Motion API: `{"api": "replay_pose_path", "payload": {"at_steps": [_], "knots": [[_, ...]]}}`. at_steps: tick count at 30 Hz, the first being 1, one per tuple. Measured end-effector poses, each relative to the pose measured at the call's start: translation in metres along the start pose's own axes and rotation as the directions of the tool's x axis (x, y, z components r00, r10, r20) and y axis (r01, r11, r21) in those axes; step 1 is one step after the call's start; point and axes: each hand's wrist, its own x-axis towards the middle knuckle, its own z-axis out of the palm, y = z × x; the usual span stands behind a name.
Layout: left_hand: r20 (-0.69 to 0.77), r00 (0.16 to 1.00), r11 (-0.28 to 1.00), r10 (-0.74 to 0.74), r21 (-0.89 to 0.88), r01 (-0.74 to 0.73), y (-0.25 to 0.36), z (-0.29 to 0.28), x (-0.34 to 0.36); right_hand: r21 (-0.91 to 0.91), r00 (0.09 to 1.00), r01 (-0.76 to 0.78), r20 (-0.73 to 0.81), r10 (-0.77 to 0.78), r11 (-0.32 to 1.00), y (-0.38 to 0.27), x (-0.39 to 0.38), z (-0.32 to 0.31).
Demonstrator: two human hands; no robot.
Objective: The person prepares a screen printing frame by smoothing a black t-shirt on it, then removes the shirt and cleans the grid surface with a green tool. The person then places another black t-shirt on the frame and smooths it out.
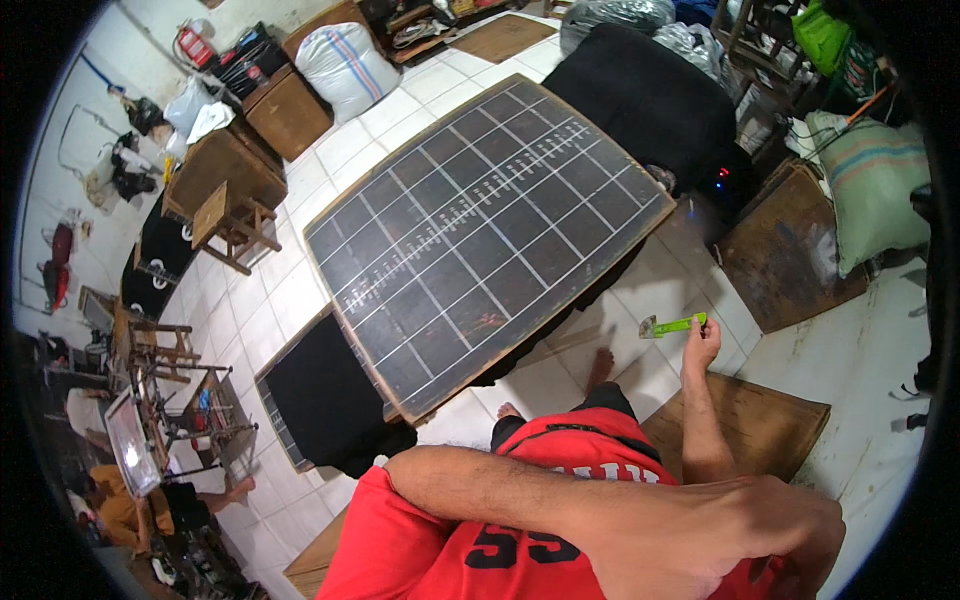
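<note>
Right of centre, the right hand point(706, 342) grasped, fingers closed, a narrow bright-green tool point(678, 326) with greyish head; the left hand's point(745, 530) state, lower right, I could not tell.

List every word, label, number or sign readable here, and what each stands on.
Red shirt: large black figures and white lettering, both partly hidden; not copied out here.
Green-handled tool: dark marks on the handle, too small to read.
Dark board: white grid lines and tick marks, no legible words.
Fire extinguisher: any label is too small to read.
</note>
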Motion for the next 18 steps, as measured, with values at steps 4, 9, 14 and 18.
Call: {"api": "replay_pose_path", "payload": {"at_steps": [4,9,14,18], "knots": [[0.168,0.965,0.976,-0.201,-0.051,0.212,-0.049,-0.029,0.024,0.124,0.996,-0.055,-0.063,0.063,0.991,0.014,0.054,0.007],[0.239,0.874,0.890,-0.424,-0.071,0.451,-0.109,-0.070,0.072,0.145,0.994,-0.104,0.047,0.098,0.984,-0.006,0.150,-0.011],[0.190,0.925,0.940,-0.329,-0.029,0.341,-0.165,-0.113,0.113,0.045,0.988,-0.114,0.112,0.109,0.992,-0.004,0.220,-0.037],[0.152,0.942,0.936,-0.299,-0.149,0.320,-0.196,-0.124,0.126,0.034,0.985,-0.153,0.088,0.150,0.988,0.020,0.247,-0.042]]}}
